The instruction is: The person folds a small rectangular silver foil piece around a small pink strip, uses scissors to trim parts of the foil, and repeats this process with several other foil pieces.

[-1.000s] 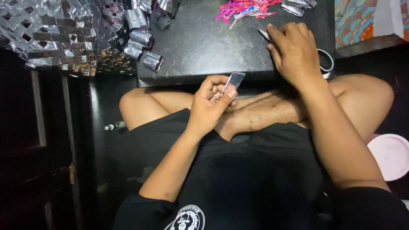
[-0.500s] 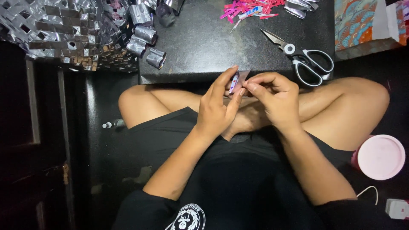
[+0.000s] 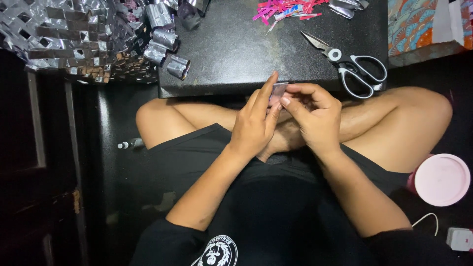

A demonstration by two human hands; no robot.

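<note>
1. Hands first: I see the left hand and the right hand meeting over the crossed legs, just at the near edge of the black board, forearms angling in from below.
2. Left index finger points up toward the board, the other fingers curled toward the right hand; the right hand is knuckles-up, its fingers bent inward.
3. Between them sits a small silvery strip (foil-like, with a faint purple sheen). Most of it is covered by fingertips, so I cannot tell its full shape or whether it is folded.
4. Grip: both hands are pinched onto that strip, thumb and fingertips pressed together on it from either side.
5. On the board, well apart from the hands, lie scissors with grey handles, blades together, and pink paper scraps at the far edge, partly cut off by the frame.
6. Far left, a woven silver mat with loose foil rolls beside it.
7. Lower right, a pink round lid.
</note>
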